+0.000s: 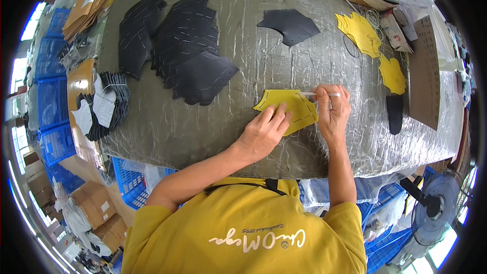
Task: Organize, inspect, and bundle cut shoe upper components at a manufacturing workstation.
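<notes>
A yellow pattern template (296,105) with slots along its edges lies on the table in front of me. My left hand (264,131) rests on its left part, fingers stretched out and pressing it down. In my right hand (332,111) is a slim white marking pen (308,94), its tip at the template's upper right edge. Whatever lies under the template is mostly hidden. Farther off sits a single black cut piece (289,26). Overlapping black pieces with light marks (187,40) are spread at the left, beside another black stack (137,35).
More yellow templates (359,33) and a dark strip (394,114) lie to the right, near an upright cardboard sheet (425,71). A tied bundle of dark pieces (114,99) stands at the left edge. Blue crates (129,182) and a fan (439,203) are below table level.
</notes>
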`<state>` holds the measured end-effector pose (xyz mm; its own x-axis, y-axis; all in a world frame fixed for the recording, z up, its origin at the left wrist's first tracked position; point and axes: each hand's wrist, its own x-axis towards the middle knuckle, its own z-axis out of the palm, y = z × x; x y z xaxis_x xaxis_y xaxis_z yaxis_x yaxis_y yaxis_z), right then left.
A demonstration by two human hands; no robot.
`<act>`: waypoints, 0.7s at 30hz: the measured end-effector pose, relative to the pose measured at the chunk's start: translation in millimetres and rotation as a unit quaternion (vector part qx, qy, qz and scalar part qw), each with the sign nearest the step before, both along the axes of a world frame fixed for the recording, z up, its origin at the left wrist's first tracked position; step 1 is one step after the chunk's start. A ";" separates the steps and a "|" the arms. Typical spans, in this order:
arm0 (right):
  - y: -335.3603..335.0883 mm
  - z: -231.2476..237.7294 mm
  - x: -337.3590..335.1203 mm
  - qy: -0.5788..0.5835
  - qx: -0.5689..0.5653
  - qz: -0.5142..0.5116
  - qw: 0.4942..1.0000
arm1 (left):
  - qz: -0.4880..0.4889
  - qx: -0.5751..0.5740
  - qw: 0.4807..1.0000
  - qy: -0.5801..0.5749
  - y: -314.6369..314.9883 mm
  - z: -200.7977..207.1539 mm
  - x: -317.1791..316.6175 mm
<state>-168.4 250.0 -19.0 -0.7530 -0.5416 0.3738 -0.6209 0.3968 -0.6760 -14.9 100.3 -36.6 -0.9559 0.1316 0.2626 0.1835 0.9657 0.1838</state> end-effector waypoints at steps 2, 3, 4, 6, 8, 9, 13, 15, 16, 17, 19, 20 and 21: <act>10.7 -2.8 3.4 0.010 0.011 -0.015 1.000 | -0.005 0.005 1.000 -0.010 -0.1 2.2 -1.6; 14.6 -4.4 4.5 0.020 0.020 -0.023 0.999 | -0.004 0.007 1.000 -0.021 -0.3 3.8 -2.8; 14.5 -5.8 6.1 0.030 0.023 -0.023 0.999 | -0.004 0.010 1.000 -0.025 -0.6 4.8 -3.5; 16.0 -6.6 7.5 0.040 0.022 -0.024 0.999 | -0.008 0.014 0.999 -0.029 0.0 4.9 -3.6; 15.0 -6.5 7.6 0.052 0.018 -0.025 0.998 | -0.011 0.016 0.999 -0.030 -0.3 5.9 -5.8; 14.5 -5.7 9.3 0.055 0.015 -0.022 0.998 | -0.007 0.024 0.999 -0.035 1.0 7.4 -5.2; 14.4 -11.5 11.5 0.075 0.007 -0.020 0.997 | -0.011 0.032 0.998 -0.048 2.2 9.3 -4.8; 13.3 -11.3 12.2 0.086 0.006 -0.028 0.996 | -0.013 0.029 0.998 -0.049 1.2 9.5 -6.1; 14.4 -11.8 12.5 0.089 0.011 -0.024 0.996 | -0.011 0.030 0.998 -0.054 2.0 10.4 -4.0; 16.4 -12.1 13.9 0.091 0.016 -0.019 0.996 | -0.015 0.031 0.998 -0.056 2.1 10.9 -3.8; 25.5 -9.7 18.3 0.092 0.028 -0.023 0.995 | -0.012 0.033 0.998 -0.054 1.0 11.4 -6.5; 30.7 -8.1 20.2 0.096 0.039 -0.023 0.994 | -0.012 0.037 0.998 -0.053 1.5 10.6 -6.0; 36.6 -7.0 22.5 0.094 0.041 -0.026 0.994 | -0.015 0.038 0.998 -0.055 1.2 10.8 -5.9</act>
